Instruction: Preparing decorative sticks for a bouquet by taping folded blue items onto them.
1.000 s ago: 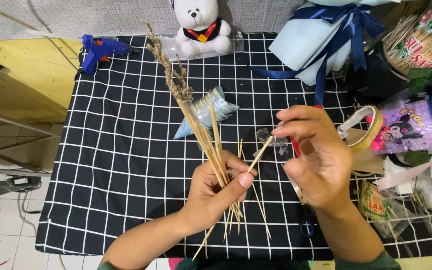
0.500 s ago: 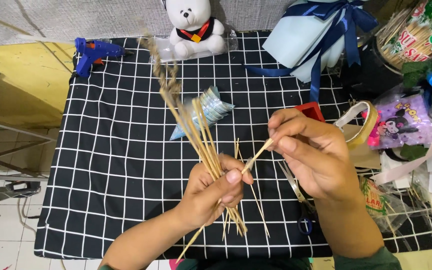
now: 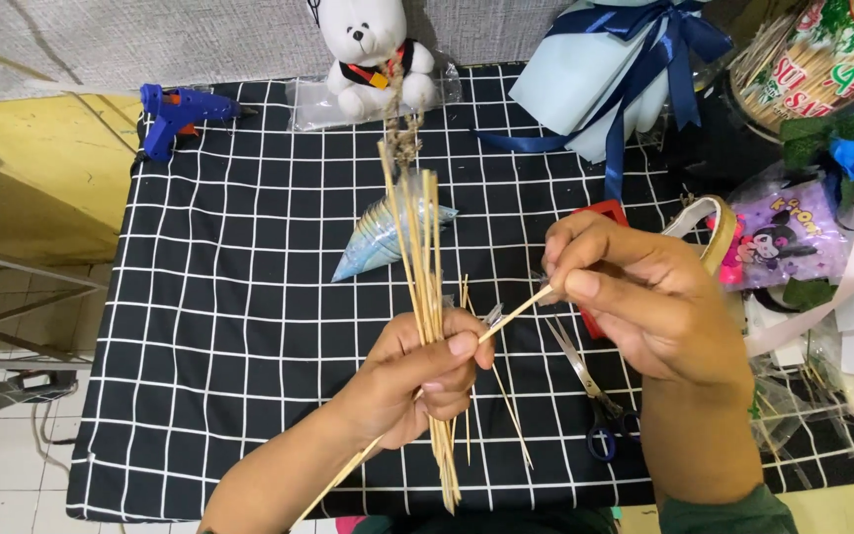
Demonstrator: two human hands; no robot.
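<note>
Bundling step: left hand clamped round stick bundle, right hand at 3 o'clock pinching a single stick; it likely needs seating into the bundle.

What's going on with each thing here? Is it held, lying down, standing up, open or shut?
left hand: shut around the bundle of sticks
right hand: pinching the single stick
bundle of sticks: held nearly upright
single stick: held slanted, its low end at the bundle
scissors: lying on the cloth, untouched
paper cone: lying on its side
glue gun: lying at the table's corner
toy bear: sitting upright
</note>
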